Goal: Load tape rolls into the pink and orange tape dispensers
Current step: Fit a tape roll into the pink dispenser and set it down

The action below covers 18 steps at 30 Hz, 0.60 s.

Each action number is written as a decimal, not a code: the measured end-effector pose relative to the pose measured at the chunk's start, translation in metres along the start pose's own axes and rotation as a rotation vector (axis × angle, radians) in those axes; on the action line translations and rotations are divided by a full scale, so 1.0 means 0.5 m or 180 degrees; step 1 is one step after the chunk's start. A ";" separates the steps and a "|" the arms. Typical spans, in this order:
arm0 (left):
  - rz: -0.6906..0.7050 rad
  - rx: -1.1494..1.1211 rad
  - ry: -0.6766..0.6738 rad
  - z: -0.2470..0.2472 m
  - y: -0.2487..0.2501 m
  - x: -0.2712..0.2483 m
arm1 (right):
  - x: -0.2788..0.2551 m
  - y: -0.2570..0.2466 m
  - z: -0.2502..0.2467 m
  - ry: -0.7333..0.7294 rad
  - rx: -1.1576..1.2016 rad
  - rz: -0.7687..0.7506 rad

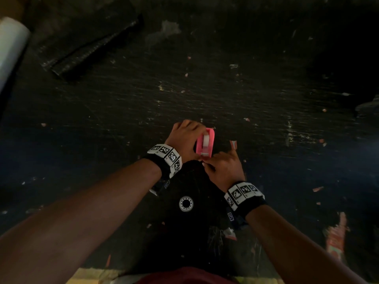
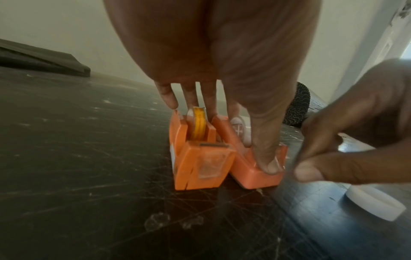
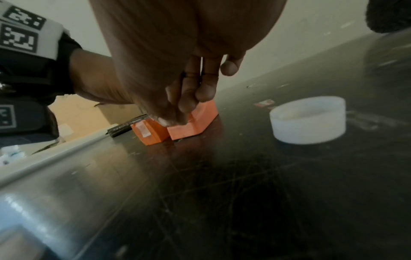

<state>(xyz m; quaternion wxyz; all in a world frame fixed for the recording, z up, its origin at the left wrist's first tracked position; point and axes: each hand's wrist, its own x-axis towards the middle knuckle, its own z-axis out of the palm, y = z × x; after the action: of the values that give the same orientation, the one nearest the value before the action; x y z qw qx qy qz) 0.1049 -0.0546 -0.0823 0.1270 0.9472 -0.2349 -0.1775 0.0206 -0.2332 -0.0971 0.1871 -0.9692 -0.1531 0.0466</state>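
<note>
In the head view the pink tape dispenser (image 1: 205, 143) stands on the black table with a white tape roll (image 1: 206, 138) seated in it. My left hand (image 1: 189, 138) grips it from the left, thumb on its front end (image 2: 255, 168). Beside it in the left wrist view stands the orange dispenser (image 2: 200, 158) with a yellow roll (image 2: 198, 123); my left hand hides it in the head view. My right hand (image 1: 207, 161) pinches a thin clear tape end at the pink dispenser's cutter. A spare white tape roll (image 1: 186, 203) lies nearer me.
A black rolled mat (image 1: 92, 44) lies at the far left, with a white tube (image 1: 10, 48) at the left edge. Small paper scraps dot the scratched table (image 1: 266, 99). A red label (image 1: 336, 236) sticks near the right front. The table's front edge runs along the bottom.
</note>
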 end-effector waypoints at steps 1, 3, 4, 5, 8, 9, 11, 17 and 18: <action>0.0000 0.0016 -0.0014 0.000 0.000 0.000 | -0.003 -0.002 0.000 0.0038 0.0052 0.0117; -0.0004 0.0053 -0.0034 -0.002 0.000 0.001 | -0.005 0.000 -0.002 0.0156 0.0238 0.0532; -0.0003 0.0061 -0.0038 -0.002 0.000 0.001 | -0.002 0.003 -0.002 0.0203 0.0344 0.0727; -0.0001 0.0063 -0.0037 -0.002 0.001 0.001 | 0.003 0.005 -0.002 0.0209 0.0421 0.0864; 0.0012 0.0077 -0.0028 -0.004 0.002 -0.001 | 0.024 0.011 0.001 0.0085 0.0523 0.0846; 0.0025 0.0068 -0.0039 -0.005 0.002 -0.002 | 0.031 0.011 0.001 0.0045 0.0531 0.0778; 0.0042 0.0013 -0.0054 -0.008 -0.003 -0.010 | 0.039 0.013 0.003 -0.0002 0.0581 0.0685; -0.0319 -0.0246 -0.0198 -0.029 -0.065 -0.053 | 0.043 0.017 0.001 -0.0070 0.0741 0.0685; -0.0393 -0.0261 -0.0284 -0.030 -0.080 -0.058 | 0.044 0.015 -0.001 -0.0093 0.0733 0.0680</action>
<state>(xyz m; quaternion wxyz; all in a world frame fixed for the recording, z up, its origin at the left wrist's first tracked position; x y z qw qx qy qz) 0.1029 -0.0037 -0.0735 0.1439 0.9450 -0.1740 -0.2365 0.0435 -0.2333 -0.1003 0.2887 -0.9514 -0.0454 0.0975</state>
